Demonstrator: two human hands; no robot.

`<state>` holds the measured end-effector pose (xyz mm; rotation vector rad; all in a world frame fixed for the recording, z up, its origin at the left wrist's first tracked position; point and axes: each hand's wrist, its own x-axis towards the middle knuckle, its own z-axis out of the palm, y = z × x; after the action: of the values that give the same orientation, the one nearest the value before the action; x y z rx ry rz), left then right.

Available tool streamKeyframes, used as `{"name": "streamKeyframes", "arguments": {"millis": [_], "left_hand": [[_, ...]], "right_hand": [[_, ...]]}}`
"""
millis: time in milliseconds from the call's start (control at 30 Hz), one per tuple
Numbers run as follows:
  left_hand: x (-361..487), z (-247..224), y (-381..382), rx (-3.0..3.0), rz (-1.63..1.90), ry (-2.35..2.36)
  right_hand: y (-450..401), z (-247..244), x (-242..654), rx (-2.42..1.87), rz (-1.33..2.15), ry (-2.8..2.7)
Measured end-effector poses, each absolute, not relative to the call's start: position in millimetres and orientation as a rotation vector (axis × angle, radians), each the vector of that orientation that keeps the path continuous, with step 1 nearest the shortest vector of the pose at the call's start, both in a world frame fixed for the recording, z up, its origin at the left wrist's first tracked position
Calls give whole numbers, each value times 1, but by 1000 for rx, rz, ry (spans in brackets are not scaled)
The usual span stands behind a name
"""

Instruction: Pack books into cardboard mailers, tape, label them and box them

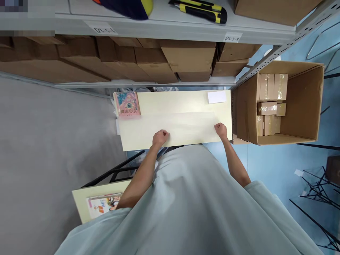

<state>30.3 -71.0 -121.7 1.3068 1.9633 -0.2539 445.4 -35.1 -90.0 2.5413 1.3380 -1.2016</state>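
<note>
A thin, translucent white sheet point(186, 125) lies spread along the front of the cream table point(170, 101). My left hand point(160, 137) pinches its near side around the middle, fingers closed. At the sheet's right end, my right hand point(221, 130) is closed in a pinch on its edge. A pink and blue illustrated book point(129, 103) sits at the table's far left corner, its lower edge touched or slightly overlapped by the sheet. Near the far right corner rests a small white card or paper point(216, 97).
Shelving with cardboard boxes point(188, 58) stands beyond the table, a yellow and black box cutter point(203, 10) on its upper level. To the right is a large open carton point(302, 106) holding several small taped boxes. Another book point(102, 204) lies on a surface at lower left.
</note>
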Motion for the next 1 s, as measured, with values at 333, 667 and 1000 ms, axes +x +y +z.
{"name": "streamKeyframes", "arguments": {"millis": [333,667,1000], "left_hand": [[26,-140,-66,1246,-227,1879],[0,-143,-58,1208,-81,1655],[-48,-131,-78,1066,238,1493]], "right_hand": [[-19,-53,363,2345,-1104,1581],[2,-62,177,1799,-1042,1756],[0,-85,118,1828,-981,1460]]}}
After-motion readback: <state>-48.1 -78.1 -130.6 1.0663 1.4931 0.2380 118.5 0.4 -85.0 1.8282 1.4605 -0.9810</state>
